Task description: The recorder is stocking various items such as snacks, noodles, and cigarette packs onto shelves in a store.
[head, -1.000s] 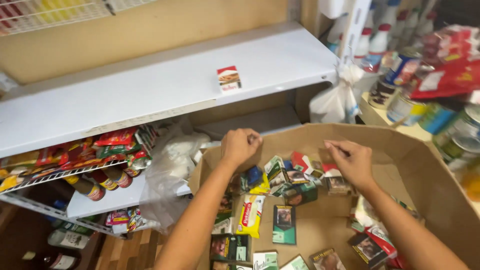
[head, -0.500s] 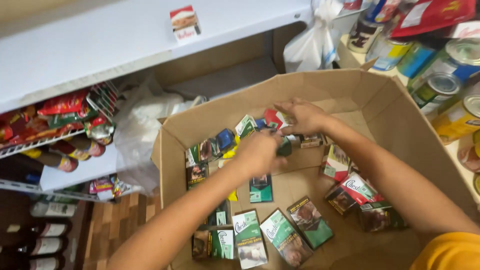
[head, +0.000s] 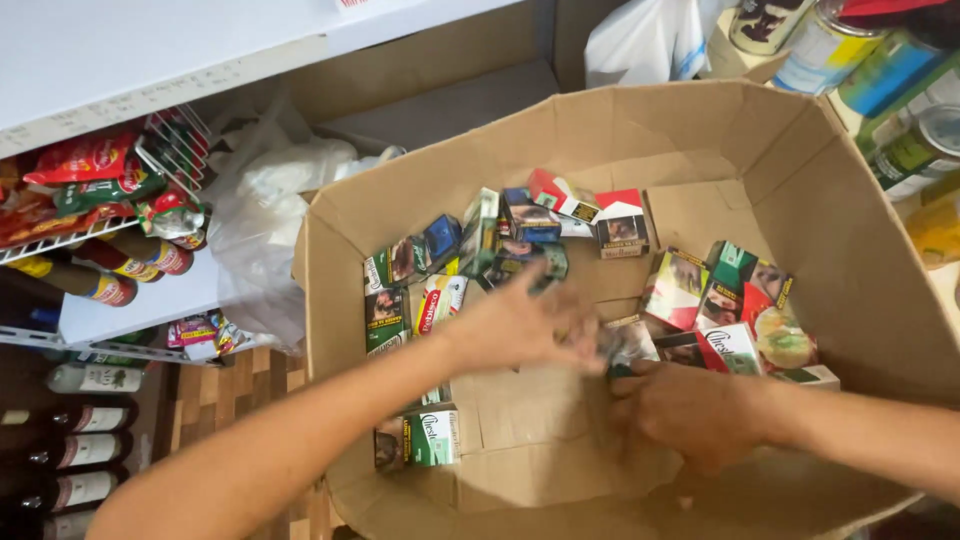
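While both arms reach into the open cardboard box (head: 830, 220), the left hand (head: 515, 325) lies near its middle, palm down, fingers stretched out and spread toward the right; it is motion-blurred, and its fingertips seem to touch a small dark packet (head: 628, 345), though I cannot tell whether they grip it. Just beside it, nearer the box's front wall, the right hand (head: 690, 410) is curled, knuckles up, its fingers bent inward close to that same packet; what they hold, if anything, is hidden under the hand.

Small flat packets in red, white, green and blue lie scattered over the box floor: a loose heap (head: 520, 235) toward the back wall, a cluster (head: 730, 305) toward the right wall, and a green-and-white packet (head: 430, 437) near the front left corner. Left of the box sits a crumpled clear plastic bag (head: 265, 215), and farther left a white shelf unit (head: 130, 85) holds snack bags and bottles (head: 120, 270). Behind the box's back right corner stand tins (head: 820, 45).
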